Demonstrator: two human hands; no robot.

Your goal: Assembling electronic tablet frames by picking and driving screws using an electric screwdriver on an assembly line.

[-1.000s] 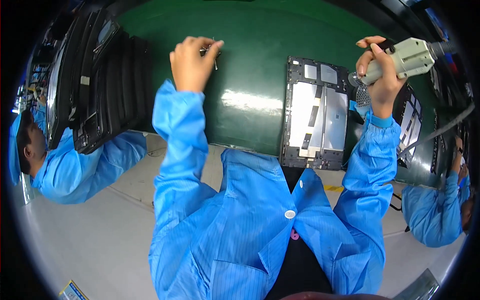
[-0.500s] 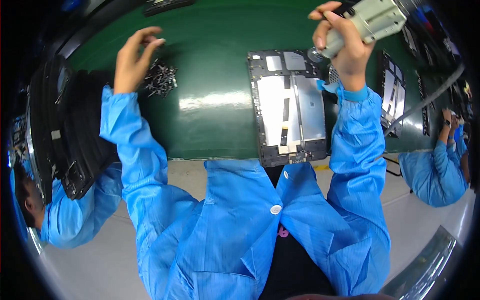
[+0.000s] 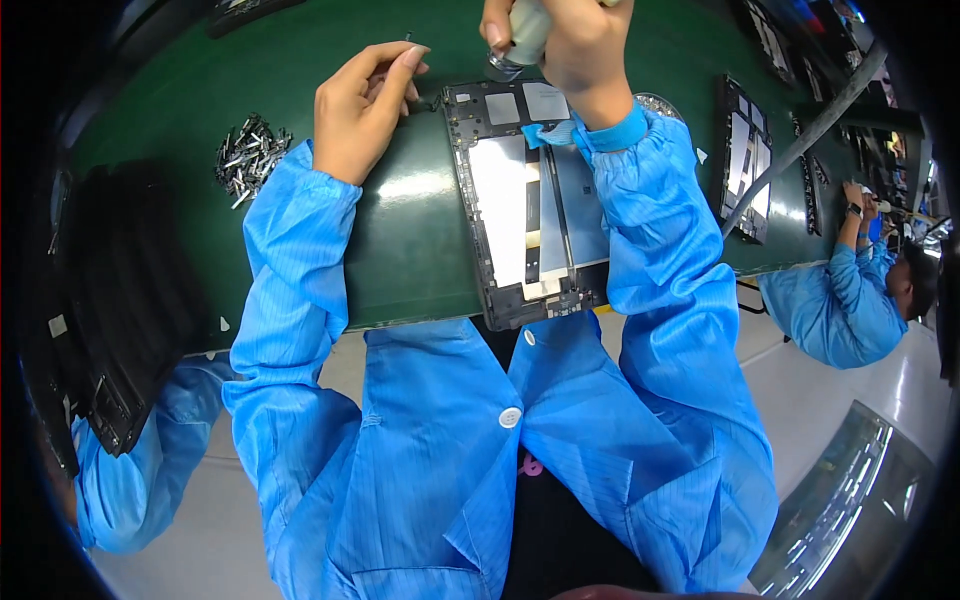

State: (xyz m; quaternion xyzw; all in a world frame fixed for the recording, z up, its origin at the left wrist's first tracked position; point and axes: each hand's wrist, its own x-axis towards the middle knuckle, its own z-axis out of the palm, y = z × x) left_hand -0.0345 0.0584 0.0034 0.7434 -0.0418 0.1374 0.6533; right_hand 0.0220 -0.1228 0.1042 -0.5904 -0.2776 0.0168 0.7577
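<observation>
My left hand [image 3: 362,105] is closed in a pinch, a small dark part [image 3: 408,37] sticking out above its fingertips. It hovers over the green table, just left of an opened tablet [image 3: 497,205]. That tablet lies at the table's near edge, its black frame, silver plates and a long flat cable exposed. Past its far end, my right hand [image 3: 585,45] is wrapped round a pale corded electric screwdriver [image 3: 530,32], whose metal nose points down-left. The screwdriver's upper end is cut off by the picture's edge. My right sleeve covers the tablet's right side.
A pile of small metal-and-black parts [image 3: 250,160] lies left of my left hand. Black housings [image 3: 140,290] are stacked at the far left. Behind my right forearm shows a round metal dish [image 3: 657,104]; another opened tablet [image 3: 747,160] and a grey cable [image 3: 805,140] are farther right. People sit on both sides.
My left hand has moved right, from beside the parts pile towards the tablet, and now pinches a small part. The screwdriver has come left and over the tablet's far end. The whole view has shifted.
</observation>
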